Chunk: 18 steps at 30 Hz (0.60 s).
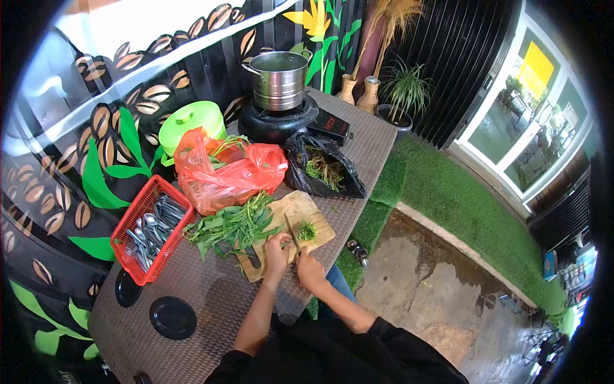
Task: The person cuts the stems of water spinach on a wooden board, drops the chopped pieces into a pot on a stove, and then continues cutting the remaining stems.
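My right hand (pixel 310 271) grips a knife (pixel 291 232), whose blade points away from me over a wooden cutting board (pixel 323 223). To the blade's right sits a small heap of chopped greens (pixel 307 231). Just left of the knife, my left hand (pixel 276 255) is closed on leafy green stems, mostly covered by the fingers. A big pile of leafy greens (pixel 233 221) spreads over the board's left side and onto the table. Beside my left hand lies a dark handle (pixel 254 257); whatever it belongs to is partly hidden by leaves.
Behind the board are a red plastic bag (pixel 224 176) and a black bag (pixel 332 182) with plant scraps. A steel pot (pixel 279 86) stands on a portable stove (pixel 275 125). Leftward are a green lidded pot (pixel 188 131), a red cutlery basket (pixel 139 238) and black plates (pixel 173 318).
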Each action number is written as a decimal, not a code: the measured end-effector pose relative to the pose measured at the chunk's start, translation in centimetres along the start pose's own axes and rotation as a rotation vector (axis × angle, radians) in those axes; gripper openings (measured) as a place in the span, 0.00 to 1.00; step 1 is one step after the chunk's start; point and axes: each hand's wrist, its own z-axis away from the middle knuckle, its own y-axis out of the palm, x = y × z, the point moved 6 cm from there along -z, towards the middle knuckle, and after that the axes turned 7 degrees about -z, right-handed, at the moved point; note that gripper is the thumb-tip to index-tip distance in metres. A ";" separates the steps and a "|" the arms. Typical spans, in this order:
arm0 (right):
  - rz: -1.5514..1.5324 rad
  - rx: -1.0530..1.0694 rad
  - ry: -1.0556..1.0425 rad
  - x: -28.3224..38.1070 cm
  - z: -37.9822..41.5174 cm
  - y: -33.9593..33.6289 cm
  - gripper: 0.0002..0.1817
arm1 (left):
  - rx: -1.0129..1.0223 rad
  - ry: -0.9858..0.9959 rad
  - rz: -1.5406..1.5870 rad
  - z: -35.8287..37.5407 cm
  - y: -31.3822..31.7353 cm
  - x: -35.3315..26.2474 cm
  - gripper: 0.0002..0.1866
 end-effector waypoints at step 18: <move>-0.004 -0.056 -0.127 0.8 -1.7 -0.3 0.17 | -0.027 0.240 -0.117 0.7 -1.5 -1.8 0.11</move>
